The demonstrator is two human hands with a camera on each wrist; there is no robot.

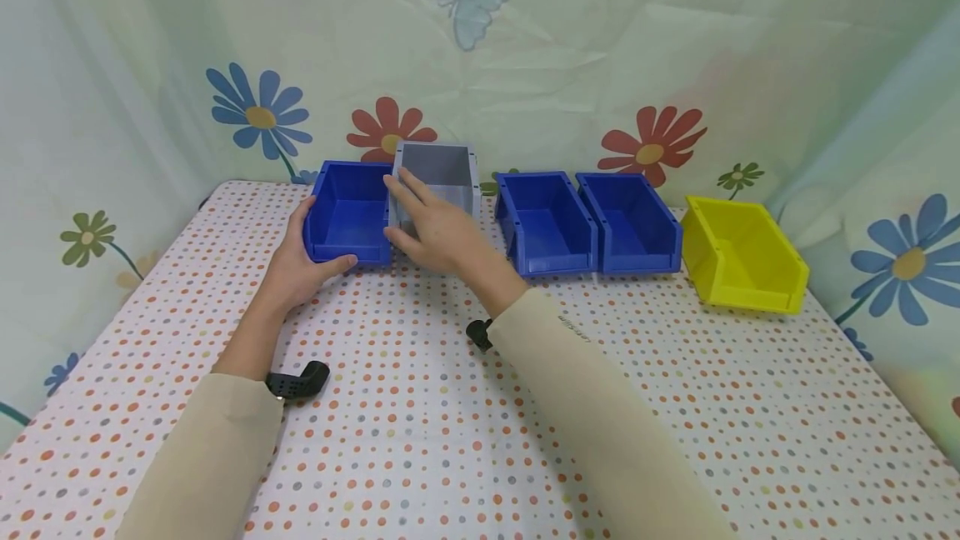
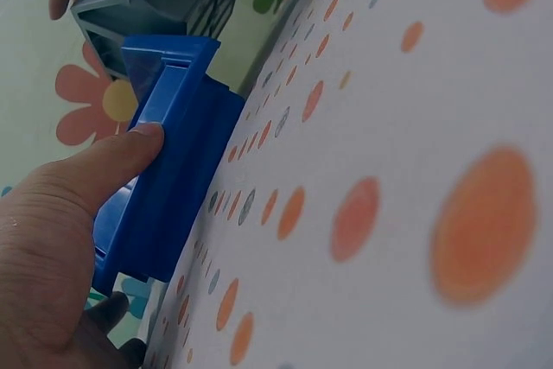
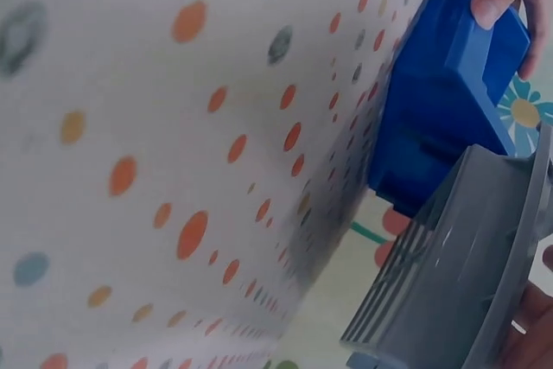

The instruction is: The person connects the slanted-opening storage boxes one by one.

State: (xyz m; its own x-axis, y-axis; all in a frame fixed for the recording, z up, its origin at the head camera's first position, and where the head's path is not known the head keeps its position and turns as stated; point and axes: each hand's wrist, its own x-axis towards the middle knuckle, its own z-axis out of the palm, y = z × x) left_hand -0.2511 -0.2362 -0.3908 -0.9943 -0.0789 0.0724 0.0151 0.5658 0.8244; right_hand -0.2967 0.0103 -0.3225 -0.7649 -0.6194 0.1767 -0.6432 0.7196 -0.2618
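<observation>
At the left of the row, a blue storage bin (image 1: 356,211) is held by my left hand (image 1: 296,261). Its thumb (image 2: 130,157) lies over the front lip in the left wrist view, and the fingers reach along the bin's left side. My right hand (image 1: 431,232) is at the grey storage bin (image 1: 438,161), its fingers at the left wall. The right wrist view shows this grey bin (image 3: 449,274) tilted and raised above the table, close beside the blue bin (image 3: 423,118). Part of the right hand is hidden behind the grey wall there.
Two more blue bins (image 1: 551,227) (image 1: 630,227) stand side by side right of the grey one. A yellow bin (image 1: 750,261) sits angled at the far right. The dotted tablecloth (image 1: 390,440) covers the table, and a flowered curtain (image 1: 562,48) hangs behind.
</observation>
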